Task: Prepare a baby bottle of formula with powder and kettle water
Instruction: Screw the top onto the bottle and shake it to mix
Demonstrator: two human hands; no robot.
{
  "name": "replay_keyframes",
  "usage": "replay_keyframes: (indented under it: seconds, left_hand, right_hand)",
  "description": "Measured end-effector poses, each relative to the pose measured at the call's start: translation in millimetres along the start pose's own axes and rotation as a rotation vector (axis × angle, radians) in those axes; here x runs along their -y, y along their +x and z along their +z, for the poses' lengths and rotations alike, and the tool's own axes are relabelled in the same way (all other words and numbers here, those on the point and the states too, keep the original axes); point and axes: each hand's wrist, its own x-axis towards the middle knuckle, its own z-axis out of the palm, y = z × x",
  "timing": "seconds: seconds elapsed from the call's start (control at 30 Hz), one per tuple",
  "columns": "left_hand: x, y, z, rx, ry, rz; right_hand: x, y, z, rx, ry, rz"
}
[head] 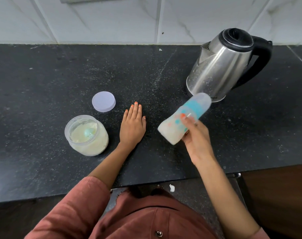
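My right hand (195, 135) grips a capped baby bottle (177, 125) above the counter. The bottle is tilted, cap end up and to the right, and looks blurred; milky liquid fills it and it has a teal collar. My left hand (132, 125) rests flat on the black counter, fingers straight, holding nothing. To its left stands an open clear jar of pale formula powder (87, 135) with a teal scoop lying in it. The jar's lilac lid (103, 101) lies on the counter behind it. A steel kettle (222, 66) with a black handle stands at the back right.
The black speckled counter (43, 100) runs across the view, with a white marble-tile wall (112, 19) behind it. The counter's front edge is near my body. A dark wooden cabinet front (276, 195) is at the lower right.
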Motion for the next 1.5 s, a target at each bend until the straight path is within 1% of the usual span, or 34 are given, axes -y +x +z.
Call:
replay_keyframes:
  seconds: [0.07,0.1,0.13,0.23,0.27,0.3,0.33,0.43,0.47,0.5,0.57,0.63,0.7,0.73,0.77,0.87,0.93,1.0,1.07,1.13,1.17,1.2,1.3,1.33,1.4,1.5]
  left_hand:
    - [0,0,0,0.000,-0.001,0.002]
    - [-1,0,0,0.003,0.000,0.003]
    - [-1,0,0,0.006,0.002,0.003]
    - [0,0,0,0.006,0.007,0.006]
    - [0,0,0,0.006,0.006,0.005]
    - [0,0,0,0.004,0.004,0.002]
    - [0,0,0,0.000,0.001,0.000]
    - [-1,0,0,-0.002,0.001,0.002]
    - [0,0,0,0.002,0.002,0.003]
    - [0,0,0,0.003,0.002,0.003]
    - [0,0,0,0.001,0.000,-0.001]
    - [0,0,0,0.006,0.007,-0.004]
    - [0,1,1,0.019,0.013,-0.006]
    - [0,1,0,0.019,0.010,-0.007]
    - [0,1,0,0.014,0.006,-0.007]
    - [0,0,1,0.002,-0.001,-0.005]
    - [0,0,1,0.005,-0.002,-0.005]
    - [0,0,1,0.005,-0.003,-0.007]
    - [0,1,0,0.009,0.002,-0.005]
    - [0,1,1,0.015,0.006,-0.005]
    - [0,0,0,0.014,0.004,-0.006]
    - [0,0,0,0.011,0.002,-0.006]
    - [0,0,0,-0.003,0.001,-0.001]
    - [0,-1,0,-0.003,0.001,0.001]
    - [0,0,0,-0.004,-0.003,-0.001]
    - [0,0,1,0.009,0.002,-0.005]
  right_hand:
    - [4,6,2,-0.085,0.140,-0.041]
    - [3,6,3,-0.083,0.129,-0.044]
    - [1,2,4,-0.051,0.064,-0.027]
    - [-7,-15,3,0.110,-0.279,0.070]
    - [-6,-17,2,0.132,-0.324,0.084]
    - [-4,-16,1,0.132,-0.305,0.079]
    - [-2,-13,0,0.107,-0.219,0.064]
    - [9,4,1,-0.071,0.140,-0.013]
    - [11,7,1,-0.112,0.194,-0.038]
    - [11,8,2,-0.119,0.193,-0.050]
    - [7,0,4,-0.040,0.053,-0.006]
    - [0,-12,2,0.097,-0.166,0.095]
    - [0,-17,0,0.147,-0.283,0.136]
    - [2,-15,-1,0.138,-0.263,0.123]
    - [5,-11,-1,0.111,-0.180,0.100]
    - [13,6,2,-0.044,0.159,0.006]
    - [10,10,4,-0.104,0.225,-0.038]
    - [2,3,6,-0.038,0.110,0.003]
    - [-5,-11,5,0.092,-0.124,0.119]
    - [-6,-17,3,0.141,-0.272,0.162]
    - [-4,-16,2,0.132,-0.268,0.140]
    - [-2,-12,1,0.107,-0.203,0.105]
    - [7,4,3,-0.047,0.108,0.015]
    - [8,7,3,-0.084,0.156,-0.004]
    - [7,4,4,-0.055,0.107,-0.005]
    - [-1,-12,5,0.120,-0.175,0.106]
